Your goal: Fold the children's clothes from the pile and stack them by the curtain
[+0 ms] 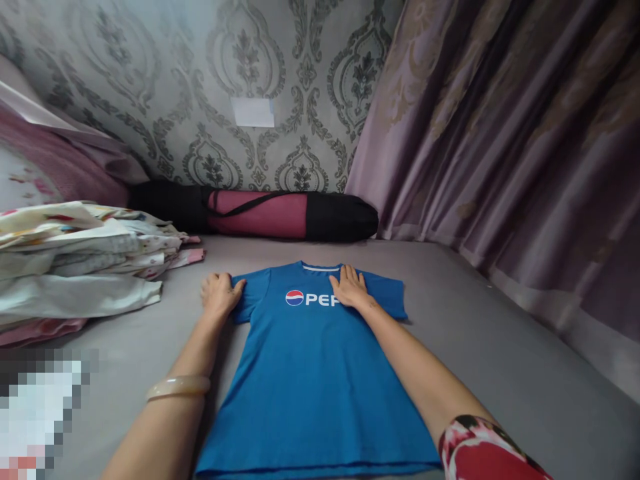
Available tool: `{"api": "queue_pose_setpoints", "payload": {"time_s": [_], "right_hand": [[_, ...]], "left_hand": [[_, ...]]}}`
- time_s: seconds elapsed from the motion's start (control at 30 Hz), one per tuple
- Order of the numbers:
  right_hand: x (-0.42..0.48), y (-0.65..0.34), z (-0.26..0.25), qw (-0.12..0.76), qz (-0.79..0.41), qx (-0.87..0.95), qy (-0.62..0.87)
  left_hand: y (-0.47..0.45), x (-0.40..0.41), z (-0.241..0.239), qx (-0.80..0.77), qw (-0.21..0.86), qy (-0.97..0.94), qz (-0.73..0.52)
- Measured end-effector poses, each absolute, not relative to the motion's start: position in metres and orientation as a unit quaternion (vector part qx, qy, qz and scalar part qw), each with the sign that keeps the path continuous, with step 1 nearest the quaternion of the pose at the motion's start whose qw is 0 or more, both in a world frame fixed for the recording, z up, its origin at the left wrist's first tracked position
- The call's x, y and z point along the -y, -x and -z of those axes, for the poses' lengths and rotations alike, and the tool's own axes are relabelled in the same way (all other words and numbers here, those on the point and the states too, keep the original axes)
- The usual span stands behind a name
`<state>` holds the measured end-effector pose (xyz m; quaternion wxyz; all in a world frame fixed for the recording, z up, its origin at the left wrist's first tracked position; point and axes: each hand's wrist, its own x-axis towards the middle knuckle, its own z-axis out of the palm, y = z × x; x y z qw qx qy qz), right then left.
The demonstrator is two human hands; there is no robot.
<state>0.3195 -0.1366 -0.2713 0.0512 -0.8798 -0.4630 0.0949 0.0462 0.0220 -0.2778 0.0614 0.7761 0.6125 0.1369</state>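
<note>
A blue T-shirt (320, 380) with a round red, white and blue logo lies front up on the grey sheet, its collar pointing away from me. My left hand (219, 293) is at the end of the left sleeve, fingers curled and thumb on the cloth, closed on the sleeve's edge. Flat on the upper chest rests my right hand (350, 288), open, with its fingers together near the collar. It covers the last letters of the printed word. The right sleeve is spread out beyond it.
Rumpled clothes (85, 253) are heaped at the left. A long black and pink bag (260, 215) lies along the patterned wall. Purple curtains (490, 133) hang down the right side, and a pixelated patch (40, 413) hides the lower left corner.
</note>
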Motion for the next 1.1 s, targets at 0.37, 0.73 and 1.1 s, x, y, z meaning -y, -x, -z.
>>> {"api": "queue_pose_setpoints", "payload": {"time_s": [0.37,0.73,1.1], "right_hand": [[0.130,-0.319,0.270,0.066,-0.042,0.442,0.894],[0.085,-0.226,0.269,0.102,-0.125,0.655,0.738],[0.066,-0.231,0.274,0.095,-0.085,0.611,0.781]], "left_hand": [[-0.049,-0.031,0.276,-0.625,0.176,-0.733,-0.202],[-0.047,-0.026,0.272,-0.541,0.225,-0.764,-0.269],[-0.045,-0.031,0.268,-0.475,0.278,-0.790,-0.269]]}}
